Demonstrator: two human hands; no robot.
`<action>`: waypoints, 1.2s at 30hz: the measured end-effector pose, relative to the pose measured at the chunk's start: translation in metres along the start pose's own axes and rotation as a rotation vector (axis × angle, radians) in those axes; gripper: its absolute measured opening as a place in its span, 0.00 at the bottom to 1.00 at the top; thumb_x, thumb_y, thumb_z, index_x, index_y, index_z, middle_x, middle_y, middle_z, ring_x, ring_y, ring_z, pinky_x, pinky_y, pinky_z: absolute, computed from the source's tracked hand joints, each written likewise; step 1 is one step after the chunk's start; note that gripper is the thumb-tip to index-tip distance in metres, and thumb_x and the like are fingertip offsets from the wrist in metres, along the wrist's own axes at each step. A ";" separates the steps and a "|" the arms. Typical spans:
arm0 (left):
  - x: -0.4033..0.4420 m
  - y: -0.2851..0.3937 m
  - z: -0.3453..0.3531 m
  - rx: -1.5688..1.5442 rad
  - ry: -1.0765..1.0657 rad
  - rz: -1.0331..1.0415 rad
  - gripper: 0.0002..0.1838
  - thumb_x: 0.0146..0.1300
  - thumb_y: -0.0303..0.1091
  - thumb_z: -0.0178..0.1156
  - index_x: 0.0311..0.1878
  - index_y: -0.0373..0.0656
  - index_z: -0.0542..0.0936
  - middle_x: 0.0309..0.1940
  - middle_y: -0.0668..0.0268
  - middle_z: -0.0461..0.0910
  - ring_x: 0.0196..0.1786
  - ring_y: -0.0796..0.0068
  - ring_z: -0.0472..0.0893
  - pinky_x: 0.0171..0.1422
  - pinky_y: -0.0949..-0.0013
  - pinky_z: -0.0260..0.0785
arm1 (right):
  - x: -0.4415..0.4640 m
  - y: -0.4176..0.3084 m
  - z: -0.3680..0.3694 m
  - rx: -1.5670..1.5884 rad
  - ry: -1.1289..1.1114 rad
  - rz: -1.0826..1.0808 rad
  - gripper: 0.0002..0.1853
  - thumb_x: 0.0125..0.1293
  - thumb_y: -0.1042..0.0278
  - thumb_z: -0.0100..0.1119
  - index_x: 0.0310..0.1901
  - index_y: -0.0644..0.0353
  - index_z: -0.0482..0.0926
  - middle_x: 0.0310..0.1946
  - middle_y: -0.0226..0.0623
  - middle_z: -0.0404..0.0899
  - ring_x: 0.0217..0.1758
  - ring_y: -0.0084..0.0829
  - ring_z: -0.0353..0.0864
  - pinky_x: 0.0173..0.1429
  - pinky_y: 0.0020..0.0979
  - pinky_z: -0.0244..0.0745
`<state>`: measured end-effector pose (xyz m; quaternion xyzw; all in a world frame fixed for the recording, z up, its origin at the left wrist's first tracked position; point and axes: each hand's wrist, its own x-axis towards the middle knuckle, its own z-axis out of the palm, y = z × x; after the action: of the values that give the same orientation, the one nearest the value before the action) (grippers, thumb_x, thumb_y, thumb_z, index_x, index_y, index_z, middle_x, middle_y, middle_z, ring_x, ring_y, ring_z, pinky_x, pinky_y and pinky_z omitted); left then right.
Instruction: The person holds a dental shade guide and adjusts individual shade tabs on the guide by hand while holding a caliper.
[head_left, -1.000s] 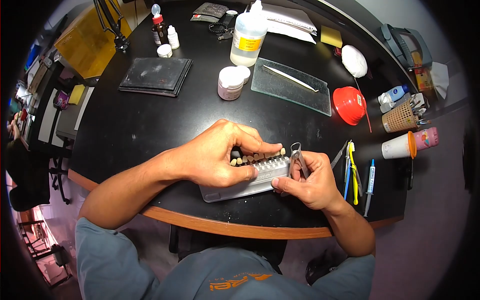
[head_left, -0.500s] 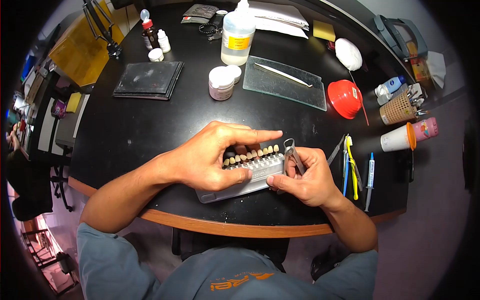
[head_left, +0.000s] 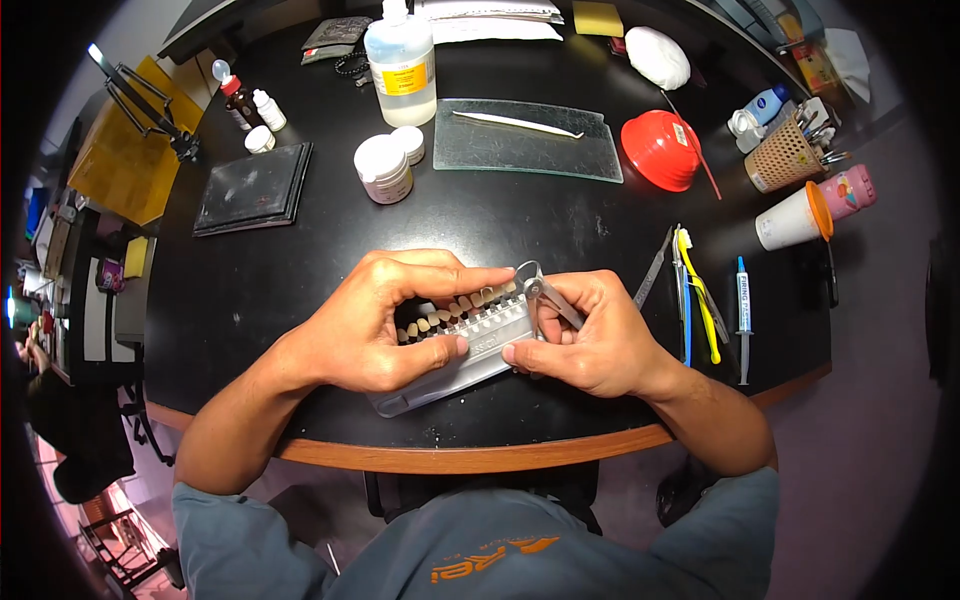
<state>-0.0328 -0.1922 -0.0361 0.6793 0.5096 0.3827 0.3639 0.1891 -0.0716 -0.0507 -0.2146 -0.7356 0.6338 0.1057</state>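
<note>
A grey dental shade guide (head_left: 490,344) with a row of tooth-shaped tabs is held tilted above the front of the black desk. My left hand (head_left: 375,325) is closed around its left part, thumb on the front face. The left index finger stretches along the tabs to the right end, its tip by the curved end of a small metal caliper (head_left: 534,287). Grasping that caliper, my right hand (head_left: 595,335) also presses its thumb against the guide's right end. The left fingers cover some tabs, and the caliper's lower end is partly hidden.
Right of my hands lie a yellow toothbrush (head_left: 708,325), tweezers (head_left: 655,268) and a labelled syringe (head_left: 744,318). Farther back are a glass slab (head_left: 500,155) with a white instrument, a red bowl (head_left: 655,155), white jars (head_left: 385,172) and a clear bottle (head_left: 402,75).
The view has shifted, and the guide slants more. My left index finger has lowered onto the tabs' right end, close to the caliper. Both hands keep their hold.
</note>
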 end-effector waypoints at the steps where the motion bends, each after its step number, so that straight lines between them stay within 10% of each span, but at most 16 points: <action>1: 0.000 0.001 0.000 0.002 -0.005 -0.011 0.33 0.50 0.25 0.70 0.64 0.36 0.81 0.38 0.55 0.84 0.40 0.65 0.82 0.49 0.64 0.73 | 0.000 -0.002 0.000 -0.007 -0.003 0.004 0.20 0.56 0.71 0.74 0.19 0.56 0.68 0.15 0.19 0.67 0.21 0.10 0.61 0.25 0.22 0.54; 24: -0.001 -0.002 0.001 -0.058 0.028 -0.047 0.33 0.52 0.24 0.71 0.65 0.34 0.79 0.40 0.55 0.86 0.44 0.69 0.85 0.54 0.67 0.75 | 0.000 0.003 0.000 0.015 0.010 -0.004 0.20 0.56 0.70 0.75 0.19 0.55 0.68 0.15 0.19 0.67 0.21 0.10 0.60 0.25 0.22 0.53; 36: -0.002 0.001 -0.001 -0.112 0.181 -0.210 0.24 0.60 0.24 0.70 0.61 0.30 0.81 0.44 0.56 0.87 0.50 0.73 0.85 0.60 0.68 0.76 | 0.005 -0.003 -0.005 0.289 0.031 0.032 0.21 0.61 0.79 0.72 0.22 0.56 0.66 0.22 0.31 0.78 0.28 0.20 0.83 0.32 0.22 0.76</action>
<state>-0.0339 -0.1941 -0.0348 0.5636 0.5865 0.4300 0.3917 0.1868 -0.0651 -0.0478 -0.2186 -0.6314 0.7313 0.1369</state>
